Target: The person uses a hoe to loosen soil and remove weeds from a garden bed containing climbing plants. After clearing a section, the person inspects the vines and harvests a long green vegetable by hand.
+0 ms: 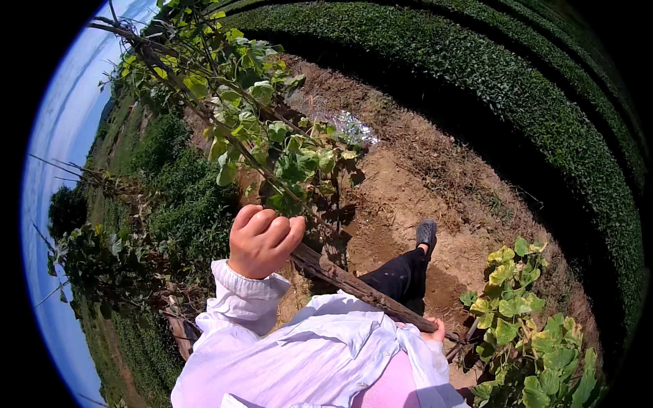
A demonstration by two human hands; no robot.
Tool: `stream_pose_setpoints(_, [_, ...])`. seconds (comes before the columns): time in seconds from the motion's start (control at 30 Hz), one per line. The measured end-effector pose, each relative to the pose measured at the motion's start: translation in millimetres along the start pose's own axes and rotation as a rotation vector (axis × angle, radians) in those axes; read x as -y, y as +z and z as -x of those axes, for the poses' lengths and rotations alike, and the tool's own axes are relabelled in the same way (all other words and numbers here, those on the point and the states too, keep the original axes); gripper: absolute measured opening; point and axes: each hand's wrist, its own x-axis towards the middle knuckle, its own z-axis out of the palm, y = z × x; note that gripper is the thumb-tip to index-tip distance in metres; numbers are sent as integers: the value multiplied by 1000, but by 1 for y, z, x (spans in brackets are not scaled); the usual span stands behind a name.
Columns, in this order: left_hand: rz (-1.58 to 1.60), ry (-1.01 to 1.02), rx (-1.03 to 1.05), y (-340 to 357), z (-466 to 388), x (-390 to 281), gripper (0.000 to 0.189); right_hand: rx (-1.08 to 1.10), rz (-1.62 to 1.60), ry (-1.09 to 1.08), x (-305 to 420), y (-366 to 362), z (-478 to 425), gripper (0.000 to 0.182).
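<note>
A weathered wooden pole runs diagonally across the front of my body. My left hand is closed around its upper part, knuckles facing up. Lower down, near my hip, my right hand wraps the pole and is partly hidden by it and by my white sleeve. Just beyond my left hand, climbing vines with broad green leaves hang among thin crossed sticks. Close to my right hand, several short sticks cross beside a yellowing leafy vine.
Bare, dry soil lies under my outstretched leg and dark clog. Dense clipped hedge rows curve along the right. A shiny sheet-like patch lies on the ground by the vines. More bushes grow at left.
</note>
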Motion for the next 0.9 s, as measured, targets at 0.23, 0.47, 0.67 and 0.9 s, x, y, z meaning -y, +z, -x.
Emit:
stream_pose_setpoints(0.23, [23, -140, 49, 106, -119, 31, 20, -159, 133, -181, 120, 133, -73, 19])
stream_pose_setpoints(0.47, [-73, -294, 100, 129, -201, 78, 16, -24, 8, 67, 220, 268, -120, 15])
stream_pose_setpoints(0.67, [-137, -504, 147, 156, -240, 89, 14, -80, 404, 4, 281, 401, -169, 18])
stream_pose_setpoints(0.9, [-321, -781, 230, 196, -301, 72, 18, -171, 434, 153, 335, 548, -267, 17])
